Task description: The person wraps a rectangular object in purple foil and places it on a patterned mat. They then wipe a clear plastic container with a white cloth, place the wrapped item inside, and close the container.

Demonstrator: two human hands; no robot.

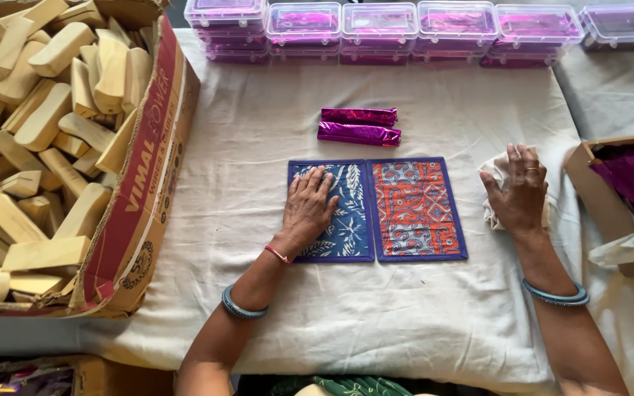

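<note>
The left hand (308,207) lies flat and open on the blue cloth mat (339,213) in the middle. The right hand (519,192) presses a white cloth (494,183), fingers spread, at the right.

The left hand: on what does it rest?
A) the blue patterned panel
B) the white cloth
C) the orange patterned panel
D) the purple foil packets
A: the left hand lies flat on the blue patterned panel; the right hand is the one on the white cloth.
</note>
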